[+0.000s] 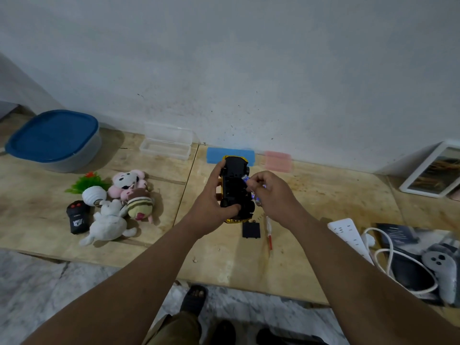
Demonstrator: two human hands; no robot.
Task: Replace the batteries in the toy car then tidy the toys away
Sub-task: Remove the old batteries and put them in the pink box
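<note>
Your left hand (216,195) has the toy car (235,189) flipped belly-up just above the wooden table (249,265), fingers curled round its left side and thumb hooked under the near end. Your right hand (272,195) sits right beside it, fingers bent and pinching batteries (245,178) with blue wrap, one tip poking at the car's underside. Both forearms reach straight out from the bottom of the view. The black battery cover (251,229) lies flat on the table just below the car, next to a red-handled screwdriver (269,235). The black remote control (77,216) over by the plush toys (117,210) has a white logo, too blurry to read.
</note>
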